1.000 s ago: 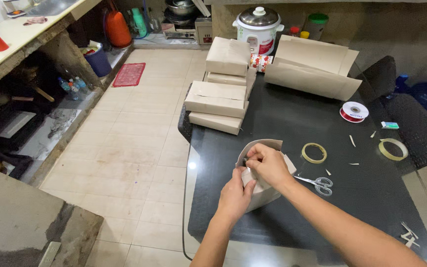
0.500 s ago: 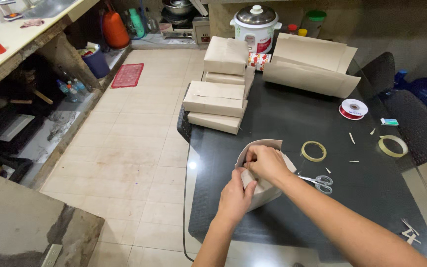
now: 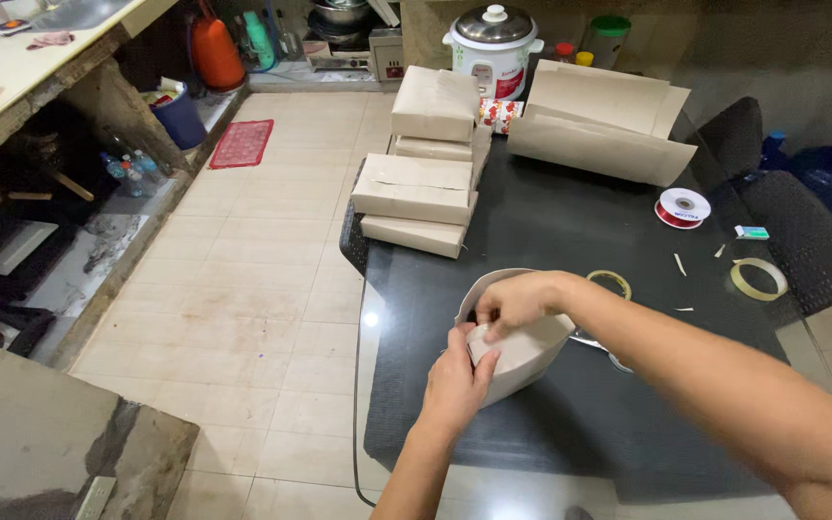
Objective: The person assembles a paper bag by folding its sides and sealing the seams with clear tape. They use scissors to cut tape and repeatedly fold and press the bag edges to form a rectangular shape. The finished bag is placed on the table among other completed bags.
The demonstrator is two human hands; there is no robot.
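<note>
A small parcel wrapped in beige paper (image 3: 527, 354) lies on the black glass table (image 3: 551, 231). My left hand (image 3: 455, 383) grips its near end, thumb on the folded paper. My right hand (image 3: 517, 300) reaches over from the right and pinches the paper flap at the parcel's top left. A curled edge of the paper stands up behind my fingers. Scissors (image 3: 597, 344) lie just right of the parcel, mostly hidden under my right forearm.
Several wrapped beige boxes (image 3: 416, 188) are stacked at the table's far left. Folded paper sheets (image 3: 599, 135) lie at the back. Tape rolls (image 3: 612, 280) (image 3: 759, 277) and a red ribbon spool (image 3: 682, 207) sit to the right. A rice cooker (image 3: 489, 39) stands behind. Tiled floor (image 3: 252, 260) lies left.
My right hand has shifted slightly left along the parcel's top flap, pressing the paper down. The left hand stays on the near end. The view has tilted a little.
</note>
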